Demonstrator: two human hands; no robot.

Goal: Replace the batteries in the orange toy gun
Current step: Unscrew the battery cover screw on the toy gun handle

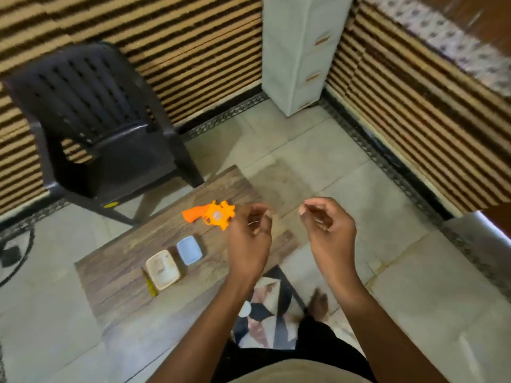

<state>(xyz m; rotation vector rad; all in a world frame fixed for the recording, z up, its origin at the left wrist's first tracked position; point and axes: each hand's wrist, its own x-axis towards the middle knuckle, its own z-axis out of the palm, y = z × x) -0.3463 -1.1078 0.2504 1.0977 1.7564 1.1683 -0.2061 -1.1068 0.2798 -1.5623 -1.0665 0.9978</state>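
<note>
The wooden surface (116, 275) is your landmark, with everything you need lying on it. Largest on it is the orange toy gun (211, 214), on its side near the far edge, grip pointing away from your left hand (249, 241). It looks like hollow moulded plastic, so expect it to be light, stiff and a little slick; take it around the grip or the round body, not by the small lugs at its rim, which would probably snap first.

Nearer you on the surface sit two small trays. The blue tray (189, 250) looks empty. The cream tray (163, 270), just beside it, holds a few small pale bits (too blurred to say whether they are batteries or screws). A thin yellow-handled tool (149, 283), probably a screwdriver, lies touching the cream tray's outer side.

Both hands hover above the surface's near corner, fingers loosely curled, gripping nothing. Your left hand is just beside the gun; your right hand (329, 230) is well apart from it.
</note>
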